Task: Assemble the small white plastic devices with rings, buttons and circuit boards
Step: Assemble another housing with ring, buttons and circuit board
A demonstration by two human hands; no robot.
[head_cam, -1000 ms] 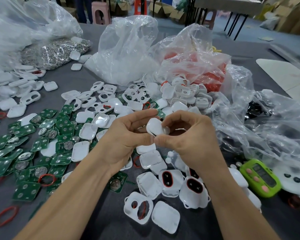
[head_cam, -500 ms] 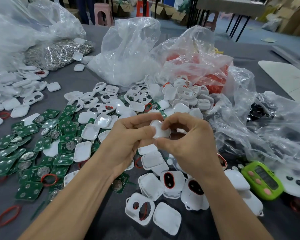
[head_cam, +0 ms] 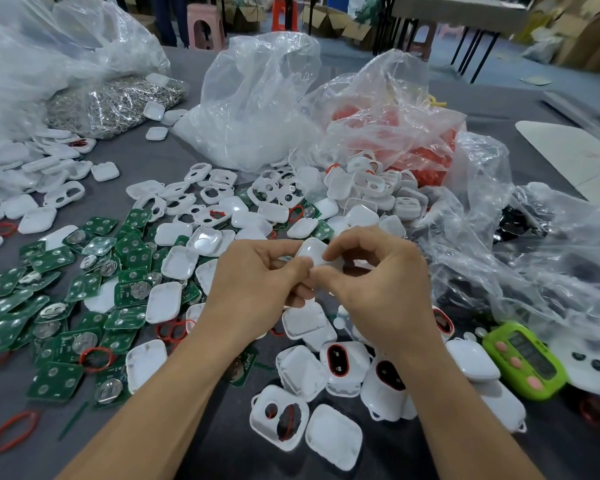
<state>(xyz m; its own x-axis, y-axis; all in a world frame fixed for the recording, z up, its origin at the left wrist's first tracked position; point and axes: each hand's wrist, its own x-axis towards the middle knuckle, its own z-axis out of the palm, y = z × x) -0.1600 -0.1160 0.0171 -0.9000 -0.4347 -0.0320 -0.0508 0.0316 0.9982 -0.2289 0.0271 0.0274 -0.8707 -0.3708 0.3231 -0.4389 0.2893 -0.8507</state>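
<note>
Dark grey tabletop (head_cam: 142,154) is covered nearly all over with loose parts, and behind it a pink stool (head_cam: 205,29), cardboard boxes (head_cam: 329,26) and table legs (head_cam: 471,53) are seen on the floor. At the middle, above the clutter, a small white case (head_cam: 310,252) is held between both hands. It is pinched by the curled thumb and fingers of the left hand (head_cam: 257,289) on one side and by those of the right hand (head_cam: 378,289) on the other, with the two thumbs met just below it. Most of the case is hidden by the fingers, so its underside cannot be made out.

To the left, green circuit boards (head_cam: 52,258) are strewn in a wide heap, several fitted with round metal discs, and red rings (head_cam: 97,358) are scattered among them. White shells (head_cam: 181,263) are spread between the boards and the hands, and more are piled further back (some with two holes cut through). Just below the wrists, cases with red-rimmed openings (head_cam: 340,362) are grouped, and a shell with two holes (head_cam: 279,417) is laid near them.

At the back are set a clear bag of white contents (head_cam: 257,98), a bag of red parts (head_cam: 395,126) and a bag of silvery metal pieces (head_cam: 111,102). Crumpled clear plastic (head_cam: 534,254) is heaped at the right, and a bright green timer (head_cam: 523,362) with pink buttons is laid just beside its near edge.
</note>
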